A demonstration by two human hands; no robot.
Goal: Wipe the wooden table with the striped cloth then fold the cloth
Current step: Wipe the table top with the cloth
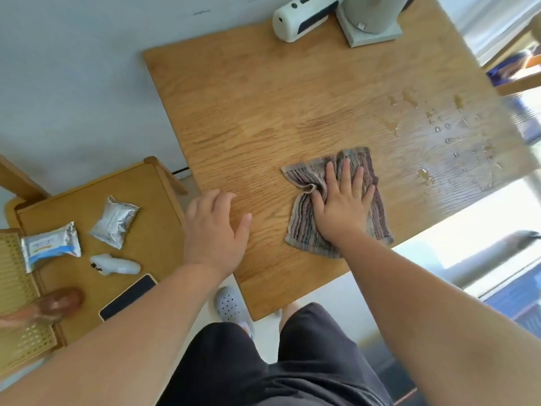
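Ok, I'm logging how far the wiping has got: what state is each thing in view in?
striped cloth: unfolded, rumpled, lying on the table under the right hand.
wooden table: wet with droplets on its right side.
right hand: flat, fingers straight, pressing the cloth.
left hand: fingers relaxed, holding nothing, over the table's left edge.
phone: face up, screen dark.

Setting: a room in a home. Evidence: low wooden table [263, 112] on a pale floor; beside it a wooden chair [87, 194] with a cane-weave panel, holding foil packets [114, 225] and a phone [128, 297]. Cream appliance [301, 19] at the table's far edge. The person wears shorts [263, 370] and a grey clog [231, 306].
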